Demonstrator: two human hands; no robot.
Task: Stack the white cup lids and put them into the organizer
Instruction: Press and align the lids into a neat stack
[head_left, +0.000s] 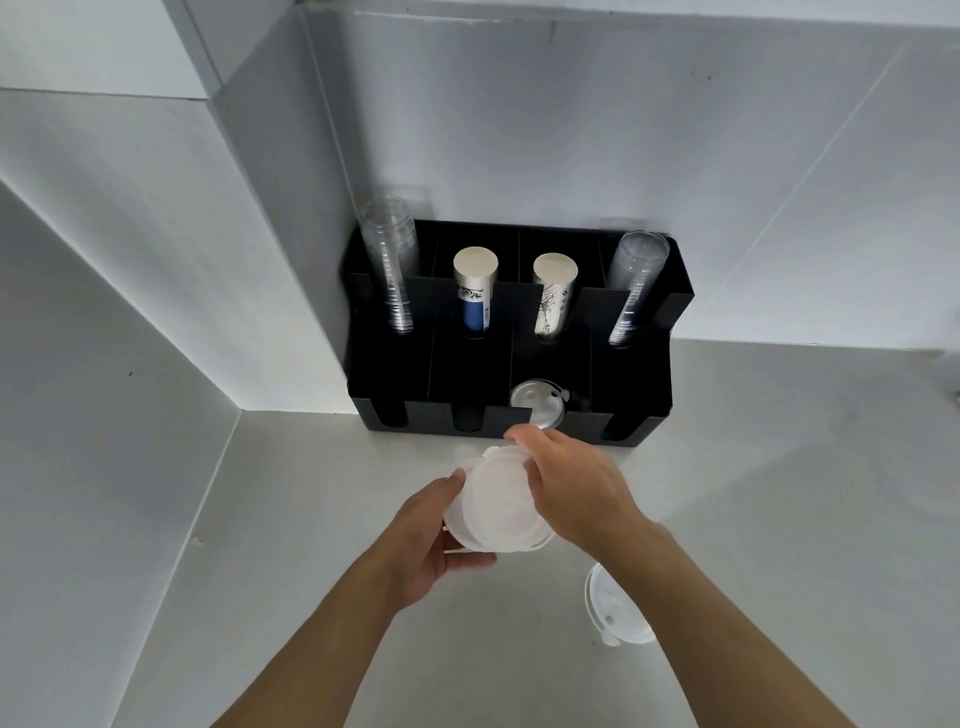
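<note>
Both hands hold a stack of white cup lids just above the counter, in front of the black organizer. My left hand cups the stack from below and the left. My right hand grips its top right edge, fingers pointing at the organizer. White lids sit in the organizer's third front slot from the left. Another white lid lies on the counter at the lower right, partly hidden by my right forearm.
The organizer stands against the wall in the counter's corner. Its back row holds clear plastic cup stacks at the left and right, with two paper cup stacks between them. A white wall panel runs along the left.
</note>
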